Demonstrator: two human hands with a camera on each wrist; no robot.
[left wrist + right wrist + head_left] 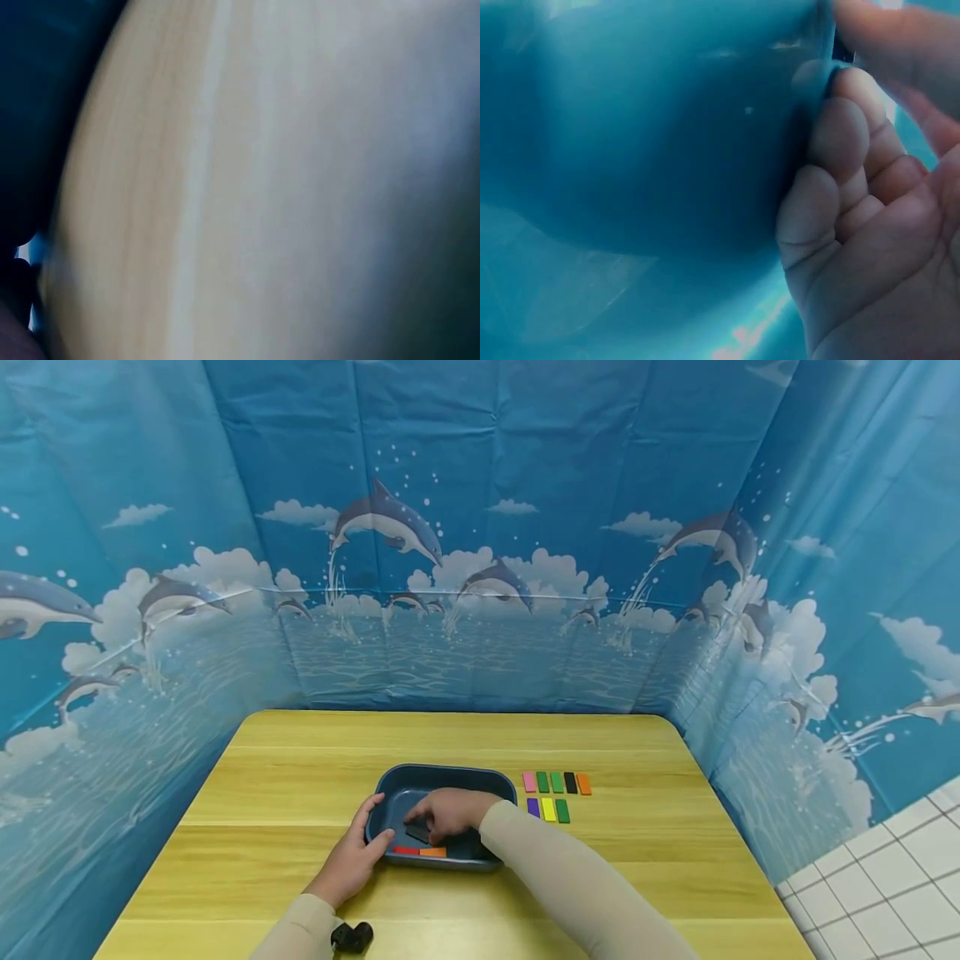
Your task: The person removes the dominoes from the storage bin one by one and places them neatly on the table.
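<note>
A dark blue rectangular basin (397,776) sits on the wooden table. My left hand (351,858) holds its left side, with thumb and fingers at the rim. Inside, my right hand (453,811) pinches a black block (417,833) low over the basin's floor. The right wrist view shows that hand's (885,187) curled fingers beside the blue wall, with a dark edge between thumb and index finger. Along the near inner wall lie a red block (407,851) and an orange block (432,852). The left wrist view is blurred, mostly table surface (202,180).
Right of the basin, several flat blocks lie in two rows. The back row includes a pink block (529,782) and another orange block (584,784); the front row has purple, yellow (549,810) and green. A dolphin-print curtain (480,652) surrounds the table.
</note>
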